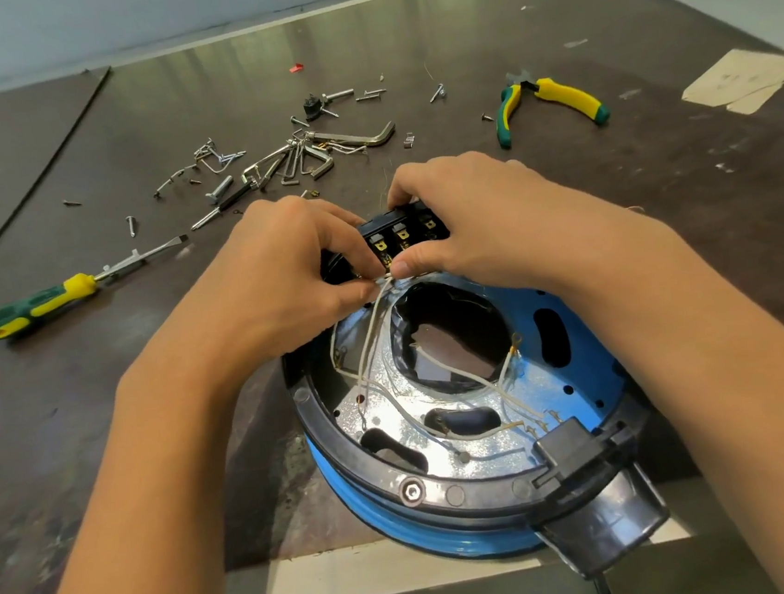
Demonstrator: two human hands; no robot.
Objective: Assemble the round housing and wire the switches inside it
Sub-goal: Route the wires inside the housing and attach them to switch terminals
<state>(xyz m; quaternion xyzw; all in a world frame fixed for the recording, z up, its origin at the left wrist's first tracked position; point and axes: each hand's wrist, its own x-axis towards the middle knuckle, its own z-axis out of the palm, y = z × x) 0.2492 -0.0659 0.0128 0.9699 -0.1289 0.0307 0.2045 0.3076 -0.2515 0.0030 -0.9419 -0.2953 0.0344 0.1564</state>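
While the brown table [662, 220] fills most of the view, the housing [576, 364] lies on it near and right of centre, open side up, reaching the table's near edge; it is round, blue outside with a black rim, shiny foil on its floor and a large hole in the middle; a black fitting [593, 483] sits on its near right rim.

Both hands meet at the housing's far edge; the left hand [290, 268] comes from the near left, its fingers curled, thumb and forefinger pinching the white wires [370, 337] right at the near edge of the switch block [398, 235]; the right hand [474, 220] comes from the near right and grips that block, fingers hooked over its far side, thumb pressed on its near side; the two thumbs almost touch.

The block is black, tilted up between the hands, brass tabs showing on its face; from it the wires trail down toward the near side and loop across the foil.

A screwdriver [38, 307] with a green and yellow handle lies well to the left; pliers [553, 98] in the same colours lie far right, jaws pointing far; a paper scrap [739, 79] lies beyond them to the right; hex keys [312, 152] lie just beyond the hands, with screws [220, 157] scattered to their left; a small red bit [296, 68] lies farthest.
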